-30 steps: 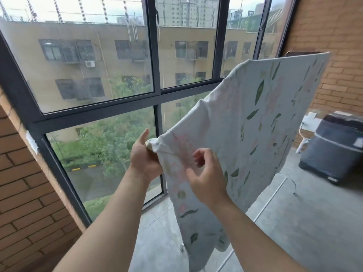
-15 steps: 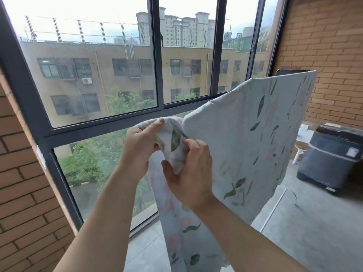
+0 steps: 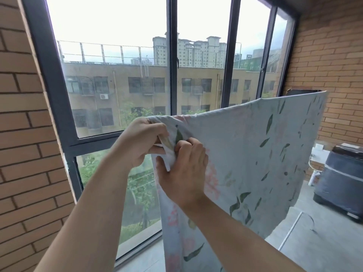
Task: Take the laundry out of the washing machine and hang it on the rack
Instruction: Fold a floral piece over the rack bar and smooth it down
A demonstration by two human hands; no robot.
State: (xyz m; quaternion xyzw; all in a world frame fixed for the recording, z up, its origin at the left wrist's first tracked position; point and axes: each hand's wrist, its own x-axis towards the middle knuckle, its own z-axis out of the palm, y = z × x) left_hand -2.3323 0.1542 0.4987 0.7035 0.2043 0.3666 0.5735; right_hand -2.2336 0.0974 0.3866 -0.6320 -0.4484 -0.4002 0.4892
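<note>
"Two hands in view. Report them, left first."

"First, the left hand point(image 3: 141, 142) grips the near top corner of the sheet point(image 3: 265, 154), fingers curled tight on the bunched cloth. Then the right hand point(image 3: 182, 173), touching it, has its fingers pinched on the same bunch with the thumb underneath."

"Where does the sheet lie?"

"Draped over the rack point(image 3: 303, 91), running away to the right. Only the rack's dark end bar shows, by the brick wall point(image 3: 334, 65). The rail is hidden under the cloth."

"Step in hand?"

"Hanging, in my judgement. The far run is spread and the near corner is crumpled. The next move calls for drawing that corner out flat along the rail, with both sides hanging evenly so nothing slides off."

"Containers?"

"One: the washing machine point(image 3: 341, 179), far right on the floor, well apart. Its top appears closed, so the contents cannot be told."
</note>
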